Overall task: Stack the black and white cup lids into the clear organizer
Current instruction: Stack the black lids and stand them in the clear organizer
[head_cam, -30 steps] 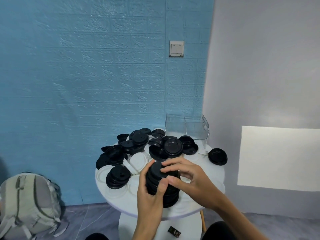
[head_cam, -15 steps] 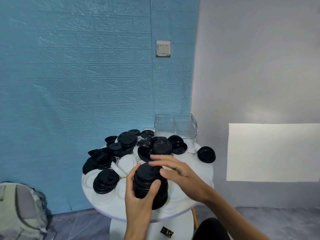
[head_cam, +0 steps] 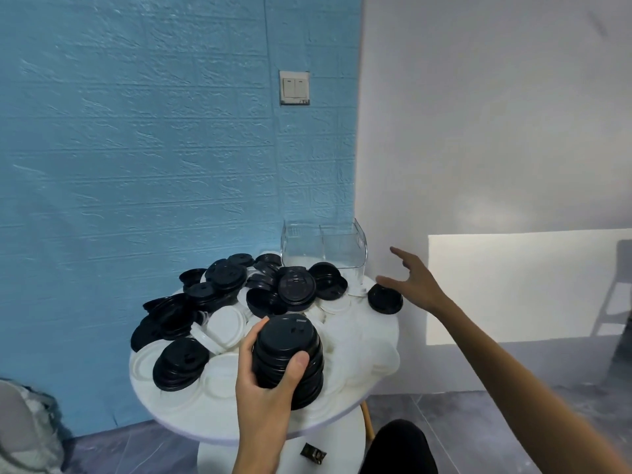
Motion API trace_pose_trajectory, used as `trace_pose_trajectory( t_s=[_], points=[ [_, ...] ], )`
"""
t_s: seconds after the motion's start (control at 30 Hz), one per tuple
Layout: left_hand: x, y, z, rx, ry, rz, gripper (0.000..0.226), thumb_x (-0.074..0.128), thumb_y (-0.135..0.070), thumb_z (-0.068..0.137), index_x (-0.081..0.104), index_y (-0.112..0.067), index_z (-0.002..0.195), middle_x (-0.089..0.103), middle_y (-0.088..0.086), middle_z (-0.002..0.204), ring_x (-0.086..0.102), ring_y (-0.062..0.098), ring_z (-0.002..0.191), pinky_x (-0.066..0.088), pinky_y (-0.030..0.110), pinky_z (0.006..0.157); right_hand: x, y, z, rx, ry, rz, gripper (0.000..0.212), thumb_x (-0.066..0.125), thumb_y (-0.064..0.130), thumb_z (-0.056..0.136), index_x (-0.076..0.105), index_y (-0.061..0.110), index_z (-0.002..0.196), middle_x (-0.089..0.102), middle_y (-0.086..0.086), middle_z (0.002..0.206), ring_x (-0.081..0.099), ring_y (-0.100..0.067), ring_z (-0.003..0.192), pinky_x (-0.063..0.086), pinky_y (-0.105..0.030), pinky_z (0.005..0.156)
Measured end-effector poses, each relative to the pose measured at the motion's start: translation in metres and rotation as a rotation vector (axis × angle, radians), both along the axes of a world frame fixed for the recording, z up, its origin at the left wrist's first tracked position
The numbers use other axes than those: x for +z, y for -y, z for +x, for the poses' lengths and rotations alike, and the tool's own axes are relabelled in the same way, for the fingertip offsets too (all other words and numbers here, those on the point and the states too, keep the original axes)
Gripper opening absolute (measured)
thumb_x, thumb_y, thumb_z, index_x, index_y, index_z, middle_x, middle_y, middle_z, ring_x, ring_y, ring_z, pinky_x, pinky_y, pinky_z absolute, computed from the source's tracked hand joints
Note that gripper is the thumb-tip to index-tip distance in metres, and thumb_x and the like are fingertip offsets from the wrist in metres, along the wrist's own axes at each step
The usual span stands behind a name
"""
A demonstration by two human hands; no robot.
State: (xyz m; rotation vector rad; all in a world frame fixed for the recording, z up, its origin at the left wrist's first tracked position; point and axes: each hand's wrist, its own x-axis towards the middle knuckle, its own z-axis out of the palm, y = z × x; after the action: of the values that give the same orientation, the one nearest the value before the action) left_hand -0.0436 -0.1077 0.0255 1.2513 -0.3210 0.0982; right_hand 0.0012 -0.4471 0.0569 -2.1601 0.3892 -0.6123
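Observation:
My left hand [head_cam: 266, 384] grips a tall stack of black lids [head_cam: 289, 354] at the near side of the round white table [head_cam: 178, 401]. My right hand [head_cam: 415, 282] hovers with spread fingers above a single black lid [head_cam: 384, 299] at the table's right edge; its thumb is close to the lid. The clear organizer [head_cam: 325, 248] stands at the far right of the table, and I see no lids inside it. Loose black lids [head_cam: 295, 289] and white lids [head_cam: 224, 326] cover most of the tabletop.
A blue wall lies behind the table and a white wall to the right. A grey backpack [head_cam: 24, 436] sits on the floor at the lower left. A small dark object [head_cam: 313, 453] lies on the table's base.
My right hand has left the top of the black stack and reached out to the right, toward the single lid. My left hand still holds the stack. The view shifted rightward.

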Motion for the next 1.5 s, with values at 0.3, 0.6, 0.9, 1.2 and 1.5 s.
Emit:
trace_pose_trajectory(
  t_s=[0.3,0.6,0.9,1.2,1.5],
  points=[
    [0.003,0.0,0.002,-0.03,0.033,0.047,0.076,0.081,-0.049,0.05,0.063,-0.045,0.124,0.072,-0.022,0.115,0.067,-0.001,0.107,0.049,0.021,0.089,-0.049,0.022,0.019,0.038,-0.292,-0.108,0.109,0.093,0.041,0.069,0.032,0.027,0.158,0.031,-0.001,0.164,0.032,-0.02,0.149,0.028,-0.038,0.122],
    [0.001,-0.002,0.002,-0.035,0.029,0.059,0.076,0.082,-0.049,0.05,0.063,-0.044,0.123,0.072,-0.022,0.114,0.067,-0.002,0.105,0.049,0.022,0.089,-0.062,0.023,0.032,-0.024,-0.294,-0.208,0.101,0.093,0.033,0.068,0.04,0.024,0.154,0.047,-0.003,0.151,0.047,-0.024,0.137,0.038,-0.037,0.113],
    [-0.001,-0.003,0.002,-0.03,0.032,0.062,0.07,0.082,-0.049,0.05,0.064,-0.051,0.118,0.072,-0.022,0.115,0.067,-0.001,0.107,0.049,0.025,0.091,-0.063,0.015,0.027,-0.07,-0.262,-0.23,0.093,0.091,0.036,0.068,0.048,0.023,0.149,0.057,-0.002,0.142,0.054,-0.025,0.129,0.041,-0.035,0.106],
    [-0.002,-0.001,0.001,-0.027,0.038,0.056,0.066,0.083,-0.046,0.049,0.066,-0.057,0.112,0.073,-0.02,0.115,0.068,0.001,0.108,0.05,0.029,0.094,-0.068,0.0,0.016,-0.03,-0.26,-0.277,0.089,0.087,0.043,0.068,0.049,0.024,0.146,0.06,0.001,0.137,0.057,-0.023,0.123,0.045,-0.034,0.102],
    [-0.002,-0.002,0.001,-0.022,0.047,0.046,0.068,0.083,-0.047,0.049,0.066,-0.053,0.115,0.073,-0.021,0.115,0.068,-0.001,0.107,0.049,0.026,0.092,-0.072,-0.008,0.01,-0.02,-0.214,-0.236,0.082,0.085,0.042,0.065,0.054,0.026,0.139,0.065,0.006,0.124,0.06,-0.017,0.108,0.047,-0.028,0.091]
  ],
)
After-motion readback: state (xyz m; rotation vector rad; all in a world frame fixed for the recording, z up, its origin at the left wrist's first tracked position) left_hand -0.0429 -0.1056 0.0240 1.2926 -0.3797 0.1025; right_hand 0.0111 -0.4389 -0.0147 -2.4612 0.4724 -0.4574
